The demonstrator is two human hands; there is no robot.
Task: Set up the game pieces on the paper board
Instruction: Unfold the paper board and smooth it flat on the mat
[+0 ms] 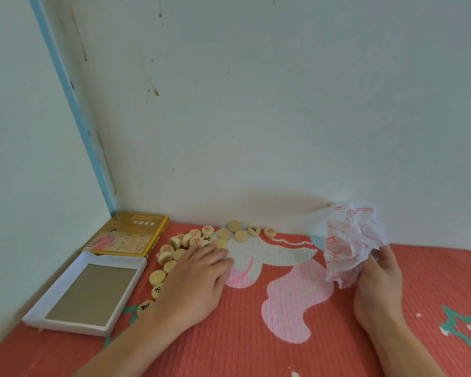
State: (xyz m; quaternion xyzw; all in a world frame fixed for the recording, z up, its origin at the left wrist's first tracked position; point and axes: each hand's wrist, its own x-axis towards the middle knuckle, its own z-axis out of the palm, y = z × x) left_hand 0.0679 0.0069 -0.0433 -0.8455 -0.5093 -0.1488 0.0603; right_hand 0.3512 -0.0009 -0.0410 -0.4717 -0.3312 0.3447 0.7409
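Head view: right hand (378, 278) pinches crumpled paper board (350, 240), long axis upright; left hand (199, 276) lies flat on pieces (157, 277).

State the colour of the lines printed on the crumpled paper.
Red, on white paper; head view.

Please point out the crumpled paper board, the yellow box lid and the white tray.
crumpled paper board (350, 246): head view, middle of wad.
yellow box lid (128, 235): head view, printed top.
white tray (112, 260): head view, far rim.
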